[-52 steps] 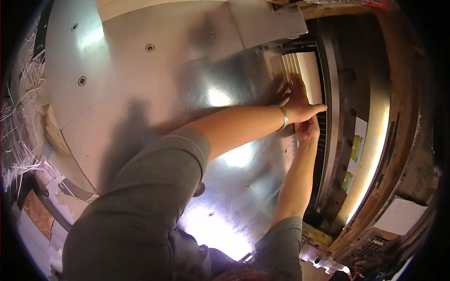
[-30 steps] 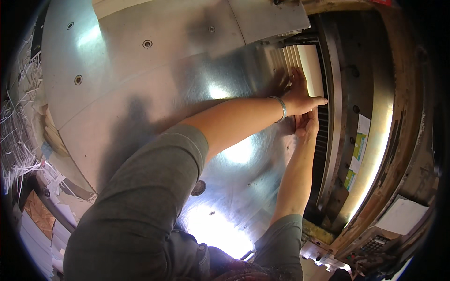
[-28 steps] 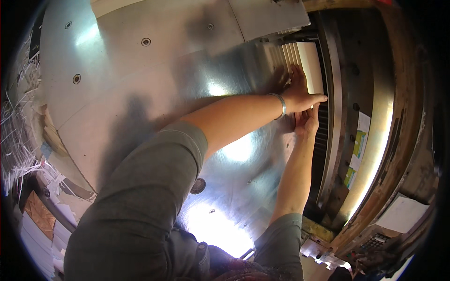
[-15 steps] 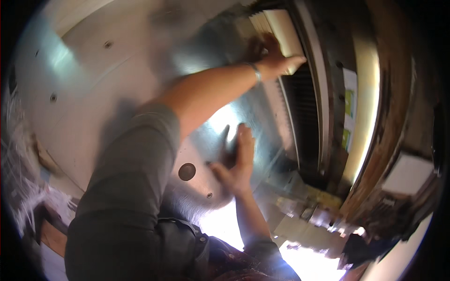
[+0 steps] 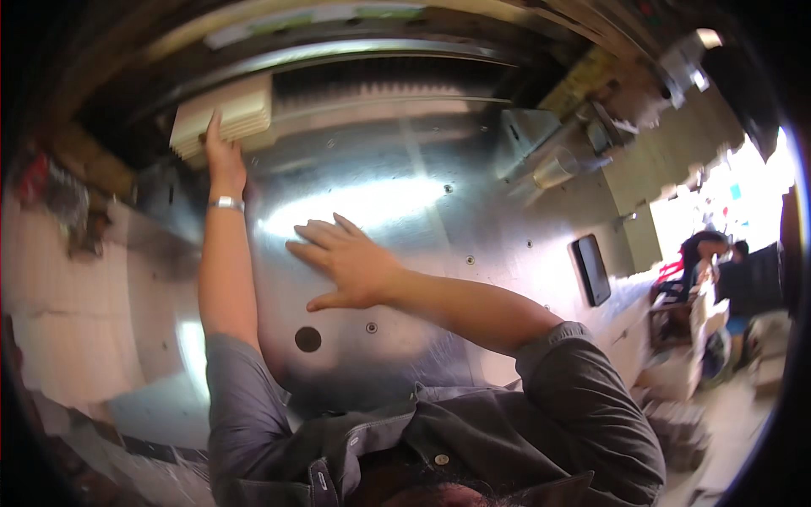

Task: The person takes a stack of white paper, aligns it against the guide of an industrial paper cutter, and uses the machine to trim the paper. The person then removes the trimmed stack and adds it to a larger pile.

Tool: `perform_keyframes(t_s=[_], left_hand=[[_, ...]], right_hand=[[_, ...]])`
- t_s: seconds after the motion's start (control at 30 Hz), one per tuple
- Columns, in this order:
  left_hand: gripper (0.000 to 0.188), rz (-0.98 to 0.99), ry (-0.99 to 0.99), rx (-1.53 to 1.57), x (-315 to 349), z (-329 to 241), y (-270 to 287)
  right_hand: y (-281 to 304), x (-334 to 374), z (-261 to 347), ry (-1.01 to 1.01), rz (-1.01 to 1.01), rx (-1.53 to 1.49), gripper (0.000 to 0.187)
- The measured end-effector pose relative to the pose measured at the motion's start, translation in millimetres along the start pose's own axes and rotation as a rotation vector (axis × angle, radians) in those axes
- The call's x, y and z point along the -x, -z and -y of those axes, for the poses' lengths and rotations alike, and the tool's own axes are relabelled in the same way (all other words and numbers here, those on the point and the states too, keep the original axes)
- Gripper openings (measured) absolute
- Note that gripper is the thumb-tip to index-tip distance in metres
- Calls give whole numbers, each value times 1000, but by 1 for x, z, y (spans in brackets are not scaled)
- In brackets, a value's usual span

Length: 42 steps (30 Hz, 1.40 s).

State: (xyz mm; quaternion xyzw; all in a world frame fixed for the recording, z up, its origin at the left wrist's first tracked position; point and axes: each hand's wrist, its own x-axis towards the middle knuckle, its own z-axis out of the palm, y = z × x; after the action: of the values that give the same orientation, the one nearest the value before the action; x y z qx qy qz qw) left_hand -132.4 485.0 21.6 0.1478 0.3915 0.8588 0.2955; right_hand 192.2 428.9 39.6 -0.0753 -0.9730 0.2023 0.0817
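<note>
At the far left, a thick stack of cream-coloured sheets (image 5: 245, 100), with stepped layers along its near edge, sits on the metal table (image 5: 355, 182). My left hand (image 5: 225, 159) reaches out to its near left corner and touches it; one digit stretches along the stack, the others are blurred. A light band circles that wrist. Closer to me, my right hand (image 5: 351, 266) is open, palm down with fingers spread, over the shiny tabletop. Nothing is in it. I cannot tell whether the palm rests on the metal.
A dark slatted backing (image 5: 372, 82) runs along the table's far side. To the right lie a black phone (image 5: 591, 270) and a clear cup (image 5: 555, 168). A metal block (image 5: 525, 135) stands at the far right. The tabletop has a round dark hole (image 5: 308, 339) near me.
My view has swung round, so the stack now appears at the far left. My left hand stays at the stack; my right hand now extends leftward, fingers spread over the table.
</note>
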Motion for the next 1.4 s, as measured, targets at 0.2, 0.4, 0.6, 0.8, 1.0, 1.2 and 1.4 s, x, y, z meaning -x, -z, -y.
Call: perform_keyframes(t_s=[0.2, 0.4, 0.6, 0.8, 1.0, 1.2, 1.4], left_hand=[[69, -29, 93, -125, 11, -19, 10], [71, 86, 35, -607, 102, -17, 15], [75, 337, -236, -1676, 221, -7, 15], [68, 448, -241, -1929, 267, -4, 22], [68, 368, -247, -2002, 288, -8, 24], [67, 350, -247, -2008, 297, -11, 16], [66, 340, -291, -1956, 296, -7, 5]], right_hand=[[-4, 9, -1, -3, -116, -15, 92], [-5, 14, -4, 25, -167, -97, 79], [1, 17, -8, -13, -126, -340, 65], [-13, 45, -31, 67, -134, -557, 75], [61, 203, -49, 12, -61, -691, 74], [207, 367, -134, -896, -640, 280, 63], [281, 481, -228, -1437, -872, 937, 78]])
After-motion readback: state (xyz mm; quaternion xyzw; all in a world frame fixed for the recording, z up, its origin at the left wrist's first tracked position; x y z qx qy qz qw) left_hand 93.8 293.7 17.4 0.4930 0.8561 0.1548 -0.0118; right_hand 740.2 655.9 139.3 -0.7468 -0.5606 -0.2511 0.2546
